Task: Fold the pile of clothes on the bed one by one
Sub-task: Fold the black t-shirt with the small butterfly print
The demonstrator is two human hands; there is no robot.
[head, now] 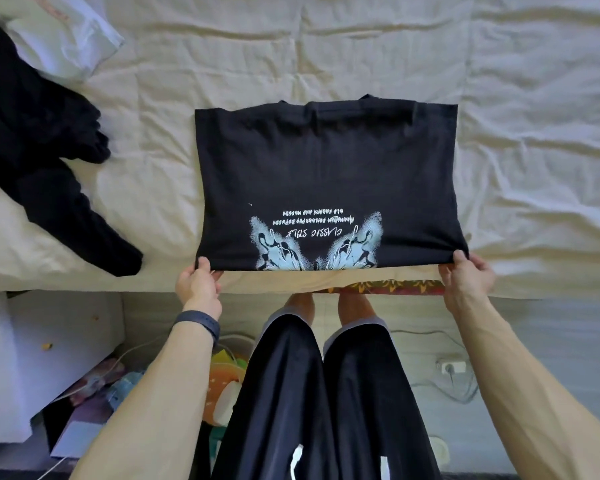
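A black T-shirt (326, 168) with a pale blue butterfly print and white lettering lies flat on the cream bedsheet (499, 81), sides folded in to a rectangle, collar at the far end. My left hand (199, 282) pinches its near left corner at the bed's front edge. My right hand (466, 273) pinches the near right corner. The near edge is stretched straight between the two hands.
A heap of black clothes (39, 150) lies on the left of the bed, one sleeve trailing toward the front edge. A white pillow (63, 36) sits at the far left. Below the bed edge are my legs, a white box (49, 358), cables and clutter on the floor.
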